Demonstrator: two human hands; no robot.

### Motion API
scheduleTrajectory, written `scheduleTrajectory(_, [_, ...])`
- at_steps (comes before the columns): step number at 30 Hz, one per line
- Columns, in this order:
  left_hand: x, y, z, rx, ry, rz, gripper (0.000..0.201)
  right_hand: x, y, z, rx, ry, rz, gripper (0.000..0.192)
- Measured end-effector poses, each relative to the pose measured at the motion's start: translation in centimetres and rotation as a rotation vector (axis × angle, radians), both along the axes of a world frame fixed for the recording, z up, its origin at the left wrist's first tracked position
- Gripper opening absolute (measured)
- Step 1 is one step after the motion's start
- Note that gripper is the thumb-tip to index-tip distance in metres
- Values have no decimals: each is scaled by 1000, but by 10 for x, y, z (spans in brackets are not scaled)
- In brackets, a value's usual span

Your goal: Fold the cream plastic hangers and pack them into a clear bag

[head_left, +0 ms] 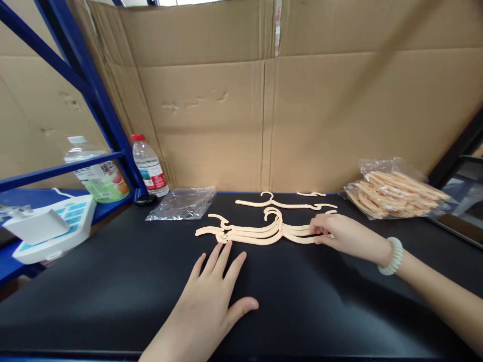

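Observation:
Several cream-coloured clothes hangers [254, 240] lie stacked flat on the black table [287, 311], their hooks pointing away from me. My left hand [211, 286] is spread out over the table, with its fingertips at the left end of the nearest hanger. At the right end of the stack, my right hand [335, 232] has its thumb and fingers pinched around a hanger arm; the fingers partly hide that end. Behind the stack lies another hanger [290, 205], and a small loose hanger piece [311, 194] rests near the cardboard.
A clear bag of hanger pieces [396, 193] sits at the right. Toward the back left are a flat plastic bag [183, 202], a red-capped bottle [151, 168] and a black object [146, 200]. A larger bottle [100, 173] and a white-and-blue device [71, 221] stand beyond the blue frame [101, 120]. Cardboard [211, 115] walls the back.

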State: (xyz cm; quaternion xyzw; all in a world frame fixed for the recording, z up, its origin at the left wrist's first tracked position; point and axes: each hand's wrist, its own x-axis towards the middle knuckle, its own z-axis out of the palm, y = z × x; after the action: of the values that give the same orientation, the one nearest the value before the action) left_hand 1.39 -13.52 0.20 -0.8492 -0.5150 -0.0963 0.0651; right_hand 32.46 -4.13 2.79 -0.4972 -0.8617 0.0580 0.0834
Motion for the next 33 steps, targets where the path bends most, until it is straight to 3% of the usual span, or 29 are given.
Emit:
scheduleTrajectory(4, [2,3,-5,43,24,19,65,2,0,4,10,8,-7,9])
scheduleTrajectory(8, [1,5,-9,107,26,-51,59,18,15,6,84,49,-40,14])
scheduleTrajectory(14, [2,6,-13,138,5,-106,51,51,72,5,176,-24,-211,20])
scheduleTrajectory(22, [3,5,-10,121,-33,-116,45,61,139,-5,93,-202,-345,28])
scheduleTrajectory(28, [6,5,-6,178,-42,-193,41,50,141,-18,86,-169,-392,32])
scheduleTrajectory(33, [8,3,-4,166,-101,-241,39,40,129,-8,124,26,-367,29])
